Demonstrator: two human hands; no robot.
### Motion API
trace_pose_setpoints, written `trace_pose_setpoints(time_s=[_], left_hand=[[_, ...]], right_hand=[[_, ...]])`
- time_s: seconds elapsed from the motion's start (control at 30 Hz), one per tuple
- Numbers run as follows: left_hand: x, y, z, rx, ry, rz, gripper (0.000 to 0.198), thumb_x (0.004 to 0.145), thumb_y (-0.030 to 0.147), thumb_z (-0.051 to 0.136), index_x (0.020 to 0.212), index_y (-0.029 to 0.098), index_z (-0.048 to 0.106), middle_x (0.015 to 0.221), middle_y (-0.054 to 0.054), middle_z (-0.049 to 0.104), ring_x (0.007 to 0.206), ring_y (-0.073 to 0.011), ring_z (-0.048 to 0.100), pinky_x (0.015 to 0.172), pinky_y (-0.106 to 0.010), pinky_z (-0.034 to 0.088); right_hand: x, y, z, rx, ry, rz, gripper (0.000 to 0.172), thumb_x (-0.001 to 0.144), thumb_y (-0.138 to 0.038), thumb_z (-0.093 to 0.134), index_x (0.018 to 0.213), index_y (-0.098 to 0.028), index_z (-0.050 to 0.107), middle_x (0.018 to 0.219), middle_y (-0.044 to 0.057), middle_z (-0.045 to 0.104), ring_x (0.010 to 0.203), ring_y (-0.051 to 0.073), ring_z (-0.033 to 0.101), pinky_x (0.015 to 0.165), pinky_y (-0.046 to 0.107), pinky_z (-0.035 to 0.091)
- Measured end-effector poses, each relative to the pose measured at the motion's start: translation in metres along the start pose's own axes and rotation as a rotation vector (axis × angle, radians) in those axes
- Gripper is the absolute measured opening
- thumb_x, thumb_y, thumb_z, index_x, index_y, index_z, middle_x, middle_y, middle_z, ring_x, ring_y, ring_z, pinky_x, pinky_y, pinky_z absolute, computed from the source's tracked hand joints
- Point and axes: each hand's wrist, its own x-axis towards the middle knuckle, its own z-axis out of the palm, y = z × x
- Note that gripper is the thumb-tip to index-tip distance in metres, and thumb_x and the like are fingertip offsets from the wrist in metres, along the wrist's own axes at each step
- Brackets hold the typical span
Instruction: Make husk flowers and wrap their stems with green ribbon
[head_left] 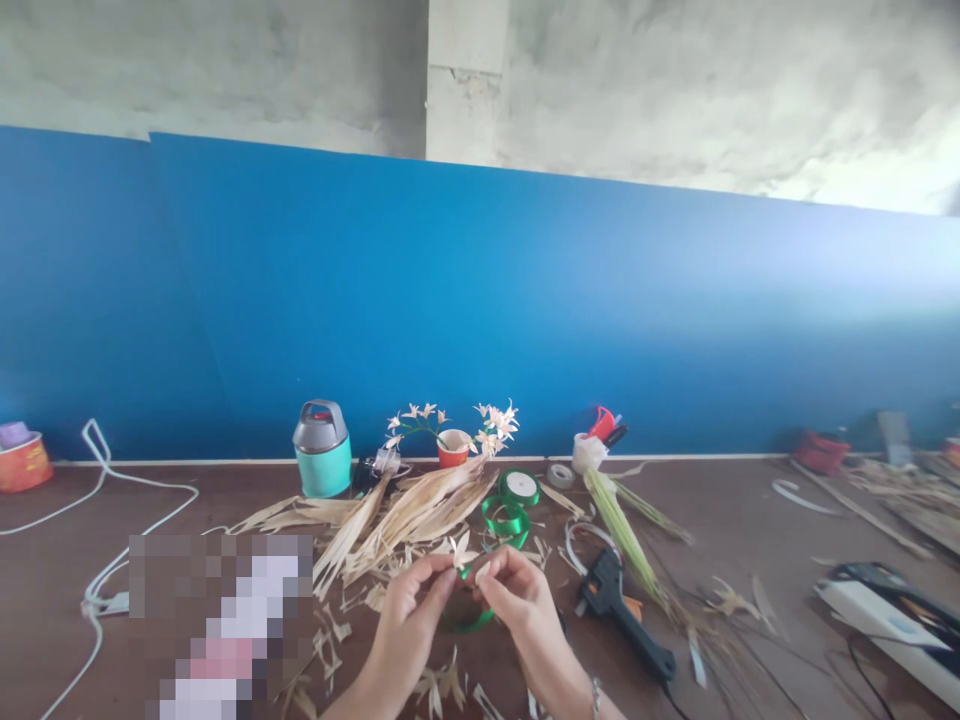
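Between my two hands is a small pale flower (463, 551) made of dried husk petals, with a bit of green at its base. My left hand (421, 600) pinches it between thumb and forefinger. Close on the right, my right hand (519, 592) is closed in a pinch at the flower's base; what its fingertips hold is too small to make out. A loop of green ribbon (474, 626) shows below the hands. Behind them, more green ribbon (507, 522) curls near its spool (519, 487).
Dried husks (427, 505) and scraps lie around. A red cup (453, 450) with husk flowers (495, 428), a teal jar (324, 465) and a white holder (589, 453) stand behind. Right are a black glue gun (626, 615) and green stalks (626, 540). A white cable (97, 580) runs left.
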Motion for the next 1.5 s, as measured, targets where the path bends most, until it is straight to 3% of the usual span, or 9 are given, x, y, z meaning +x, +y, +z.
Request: trace_pose_setpoints(time_s=[0.2, 0.33, 0.43, 0.53, 0.73, 0.9, 1.07, 1.2, 1.5], left_hand=[[0.002, -0.007, -0.004, 0.13, 0.004, 0.082, 0.031, 0.076, 0.043, 0.059, 0.088, 0.016, 0.069, 0.088, -0.008, 0.071, 0.084, -0.024, 0.064, 0.08, -0.033, 0.049], [0.001, -0.013, -0.007, 0.119, -0.014, 0.091, 0.029, 0.079, 0.041, 0.057, 0.092, 0.017, 0.067, 0.091, -0.008, 0.07, 0.084, -0.0232, 0.065, 0.079, -0.032, 0.049], [0.0, -0.012, -0.008, 0.118, 0.014, 0.122, 0.026, 0.079, 0.04, 0.057, 0.089, 0.018, 0.066, 0.093, -0.008, 0.069, 0.088, -0.0234, 0.063, 0.082, -0.032, 0.048], [-0.001, -0.006, -0.006, 0.116, -0.032, 0.209, 0.021, 0.079, 0.037, 0.057, 0.082, 0.019, 0.068, 0.1, -0.008, 0.067, 0.098, -0.0236, 0.06, 0.087, -0.031, 0.045], [-0.001, 0.003, -0.004, 0.164, -0.128, 0.266, 0.021, 0.08, 0.036, 0.056, 0.073, 0.019, 0.066, 0.082, -0.005, 0.066, 0.08, -0.0189, 0.06, 0.077, -0.026, 0.047], [0.001, 0.004, -0.004, 0.219, -0.117, 0.267, 0.021, 0.083, 0.034, 0.051, 0.074, 0.018, 0.063, 0.08, -0.004, 0.063, 0.077, -0.0173, 0.057, 0.073, -0.025, 0.045], [0.0, 0.004, -0.003, 0.23, -0.129, 0.298, 0.02, 0.083, 0.033, 0.051, 0.074, 0.018, 0.062, 0.08, -0.004, 0.062, 0.077, -0.017, 0.056, 0.071, -0.024, 0.045], [-0.001, 0.006, -0.002, 0.203, -0.147, 0.289, 0.022, 0.084, 0.033, 0.05, 0.072, 0.018, 0.061, 0.077, -0.003, 0.059, 0.073, -0.0159, 0.055, 0.069, -0.023, 0.044], [0.002, 0.007, -0.003, 0.136, -0.267, 0.164, 0.03, 0.084, 0.04, 0.05, 0.072, 0.016, 0.063, 0.072, -0.002, 0.058, 0.07, -0.015, 0.051, 0.068, -0.023, 0.041]], right_hand=[[-0.001, 0.0, -0.007, -0.49, 0.017, -0.219, 0.015, 0.077, -0.032, 0.059, 0.074, -0.017, 0.06, 0.068, 0.002, 0.06, 0.062, 0.015, 0.052, 0.057, 0.023, 0.041], [0.0, 0.001, -0.01, -0.585, -0.009, -0.288, 0.014, 0.081, -0.028, 0.055, 0.077, -0.018, 0.063, 0.073, 0.004, 0.064, 0.069, 0.017, 0.056, 0.063, 0.024, 0.043], [0.0, 0.002, -0.01, -0.584, 0.002, -0.284, 0.013, 0.082, -0.027, 0.054, 0.079, -0.018, 0.064, 0.075, 0.004, 0.065, 0.072, 0.018, 0.058, 0.065, 0.025, 0.044], [-0.001, 0.002, -0.009, -0.545, -0.01, -0.277, 0.011, 0.081, -0.024, 0.053, 0.083, -0.018, 0.062, 0.078, 0.004, 0.065, 0.072, 0.018, 0.058, 0.065, 0.025, 0.045], [-0.004, -0.003, -0.008, -0.491, -0.054, -0.297, 0.006, 0.082, -0.024, 0.054, 0.085, -0.019, 0.055, 0.079, 0.003, 0.058, 0.074, 0.016, 0.055, 0.067, 0.024, 0.044], [-0.007, -0.013, -0.007, -0.466, -0.068, -0.341, 0.017, 0.087, -0.035, 0.045, 0.084, -0.021, 0.054, 0.09, 0.004, 0.054, 0.083, 0.017, 0.051, 0.073, 0.027, 0.041], [-0.006, -0.013, -0.007, -0.482, -0.063, -0.285, 0.022, 0.082, -0.037, 0.054, 0.069, -0.02, 0.054, 0.102, 0.006, 0.05, 0.096, 0.021, 0.049, 0.079, 0.028, 0.039], [-0.002, -0.005, -0.009, -0.456, -0.067, -0.25, 0.019, 0.081, -0.033, 0.056, 0.068, -0.019, 0.054, 0.104, 0.006, 0.049, 0.1, 0.022, 0.048, 0.084, 0.03, 0.037], [0.001, -0.009, -0.011, -0.283, -0.054, -0.061, 0.016, 0.074, -0.033, 0.059, 0.067, -0.019, 0.058, 0.097, 0.005, 0.055, 0.092, 0.022, 0.05, 0.077, 0.029, 0.038]])
